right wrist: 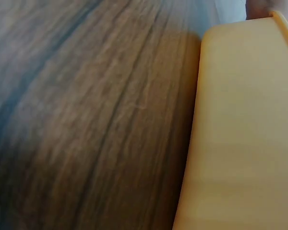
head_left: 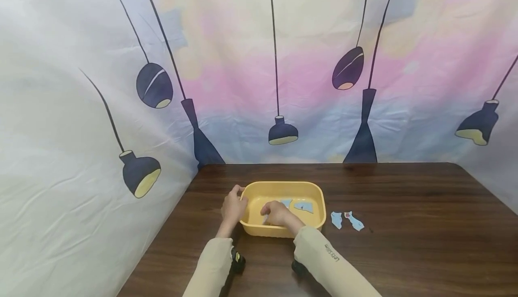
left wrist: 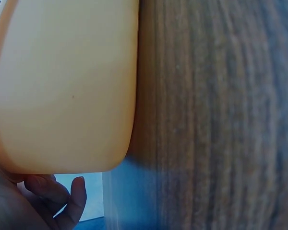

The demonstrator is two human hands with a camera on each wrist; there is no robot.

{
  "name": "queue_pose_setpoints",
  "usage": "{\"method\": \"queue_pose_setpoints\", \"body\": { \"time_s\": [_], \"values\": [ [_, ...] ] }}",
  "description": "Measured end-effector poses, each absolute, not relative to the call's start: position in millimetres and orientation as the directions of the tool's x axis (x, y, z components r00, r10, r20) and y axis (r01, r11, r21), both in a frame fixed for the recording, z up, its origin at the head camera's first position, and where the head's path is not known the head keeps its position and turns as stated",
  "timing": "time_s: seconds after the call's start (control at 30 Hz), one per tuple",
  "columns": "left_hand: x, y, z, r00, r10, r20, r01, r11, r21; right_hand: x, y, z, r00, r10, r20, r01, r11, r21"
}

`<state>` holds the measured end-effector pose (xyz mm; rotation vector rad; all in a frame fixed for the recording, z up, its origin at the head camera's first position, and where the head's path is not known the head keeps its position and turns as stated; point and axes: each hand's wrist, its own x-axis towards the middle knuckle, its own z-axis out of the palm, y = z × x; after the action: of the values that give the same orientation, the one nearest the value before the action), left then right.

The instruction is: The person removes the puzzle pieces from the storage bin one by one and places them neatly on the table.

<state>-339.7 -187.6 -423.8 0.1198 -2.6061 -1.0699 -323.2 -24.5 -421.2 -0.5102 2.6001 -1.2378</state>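
Observation:
A yellow plastic tub (head_left: 265,231) stands on the dark wooden table. My left hand (head_left: 234,207) grips its left end by the rim; in the left wrist view the fingers (left wrist: 77,201) curl against the outside of the wall. Reaching over the near rim, my right hand (head_left: 277,213) is inside the tub and pinches a small pale paper piece (head_left: 265,219), mostly covered by the fingers. Two light blue paper pieces lie on the tub floor to its right, a larger piece (head_left: 304,206) and a smaller piece (head_left: 287,202). The right wrist view shows only the tub's outer wall (right wrist: 245,124), not the right fingers.
Right of the tub, on the table (head_left: 421,243), lie a light blue scrap (head_left: 337,220) and a longer blue scrap (head_left: 356,222) with a reddish mark. A cloth backdrop (head_left: 315,95) printed with hanging lamps rises behind the table and along its left side.

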Motion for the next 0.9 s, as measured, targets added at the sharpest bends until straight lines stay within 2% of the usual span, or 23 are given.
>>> {"method": "queue_pose_setpoints", "body": {
  "time_s": [0.23, 0.53, 0.9],
  "values": [
    [-338, -189, -425, -0.950, -0.187, 0.249, 0.041, 0.717, 0.696, -321, -23, -423, -0.918, -0.397, -0.024, -0.242, 0.605, -0.759],
    [-340, -189, -425, -0.940, -0.199, 0.277, 0.057, 0.709, 0.703, -325, -19, -422, -0.904, -0.424, -0.058, -0.145, 0.432, -0.890],
    [-339, -190, -424, -0.945, -0.197, 0.262, 0.052, 0.698, 0.714, -327, -4, -423, -0.931, -0.364, -0.021, -0.108, 0.329, -0.938]
  ]
}}
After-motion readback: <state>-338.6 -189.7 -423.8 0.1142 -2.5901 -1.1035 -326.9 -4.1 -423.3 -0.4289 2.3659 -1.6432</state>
